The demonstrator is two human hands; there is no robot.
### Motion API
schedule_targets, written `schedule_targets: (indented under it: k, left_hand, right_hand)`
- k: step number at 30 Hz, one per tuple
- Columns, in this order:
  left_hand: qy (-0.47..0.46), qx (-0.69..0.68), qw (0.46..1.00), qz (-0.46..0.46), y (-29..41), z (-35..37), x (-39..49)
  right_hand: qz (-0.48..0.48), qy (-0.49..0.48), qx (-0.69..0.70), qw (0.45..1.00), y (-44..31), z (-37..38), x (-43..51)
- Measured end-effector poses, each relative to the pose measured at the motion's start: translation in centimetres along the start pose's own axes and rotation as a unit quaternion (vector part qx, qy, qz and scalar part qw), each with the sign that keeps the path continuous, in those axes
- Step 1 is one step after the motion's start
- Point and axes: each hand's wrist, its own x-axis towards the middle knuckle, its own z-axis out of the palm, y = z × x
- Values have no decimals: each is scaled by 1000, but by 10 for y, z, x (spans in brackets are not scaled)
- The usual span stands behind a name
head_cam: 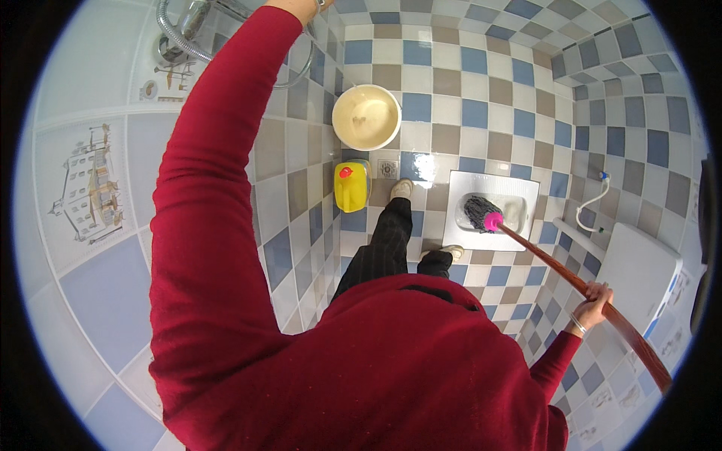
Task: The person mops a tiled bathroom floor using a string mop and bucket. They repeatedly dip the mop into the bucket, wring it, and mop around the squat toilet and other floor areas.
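My right hand (593,304) grips the reddish-brown handle (541,255) of a mop at the lower right, a bracelet at its wrist. The mop's pink collar (493,220) joins the handle to a dark grey string head (479,212), which rests in the basin of a white squat toilet (524,194). My left arm, in a red sleeve (208,186), reaches up to the top edge. Only its wrist (296,7) and part of a bracelet show; the left hand itself is out of view. A coiled metal shower hose (175,34) and a chrome tap (189,22) lie beside that arm.
A cream plastic basin (366,117) stands by the left wall. Near it are a yellow jug (351,189) with a red cap and a floor drain (387,169). A white cistern (637,270), pipe (578,239) and thin hose (584,211) line the right wall. The tiled floor has glossy reflections.
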Motion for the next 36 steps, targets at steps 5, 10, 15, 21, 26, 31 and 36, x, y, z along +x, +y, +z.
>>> schedule_targets:
  k: [5, 10, 15, 21, 26, 31, 36]
  left_hand:
    - [14, -80, 997, -6, 7, -24, -14]
    - [-53, -70, 995, 38, 1, -43, -30]
    - [3, -4, 992, 128, -8, -33, -39]
    - [-10, -10, 996, 86, -6, -36, -39]
    - [-9, -17, 997, 71, 2, -38, -40]
    - [90, -44, 993, 68, 10, -15, -45]
    - [101, -20, 993, 58, 16, 3, -27]
  right_hand:
    - [24, -16, 6, 1000, 2, -3, -3]
    - [28, -23, 4, 999, 3, 3, -6]
    - [32, 1, -18, 999, 0, 13, -6]
    - [18, -20, 9, 1000, -1, 14, -5]
    - [27, -12, 2, 1000, 6, 6, -8]
    - [7, 5, -36, 999, 17, 3, -8]
    - [0, -22, -22, 1000, 27, 1, -8]
